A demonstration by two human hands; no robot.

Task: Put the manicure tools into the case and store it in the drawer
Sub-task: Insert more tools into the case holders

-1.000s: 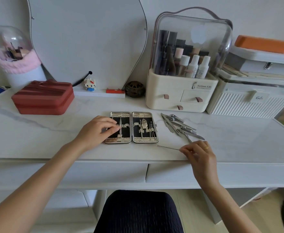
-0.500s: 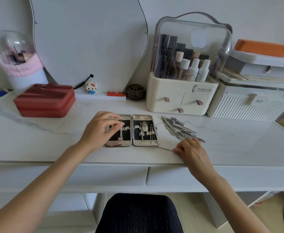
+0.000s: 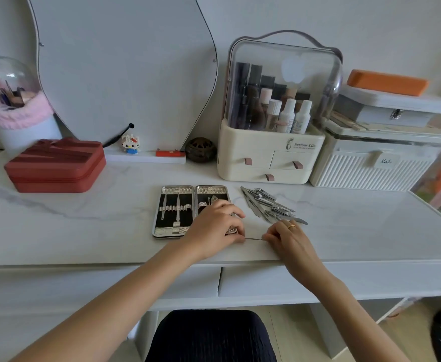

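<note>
The left hand (image 3: 215, 226) has moved. Half a second ago it lay on the left half of the open case (image 3: 173, 212); now it lies over the right half, with curled fingers resting on the case's right edge. Its fingertips meet one end of a thin metal tool (image 3: 253, 239), but whether they pinch it cannot be told. The right hand (image 3: 287, 237) has stayed near the table's front edge, and it pinches the other end of that thin tool. The tool lies low over the table (image 3: 83, 231), between the two hands, just right of the case.

The case lies open and flat on the table. Its left half shows a few tools tucked under bands. The left hand hides much of the right half.

A pile of loose tools (image 3: 269, 206) waits just behind the right hand. Behind that stands a cream makeup box (image 3: 269, 158) with bottles inside. A red box (image 3: 54, 165) sits far to the left. Two drawers (image 3: 266, 283) are shut under the table's edge.
</note>
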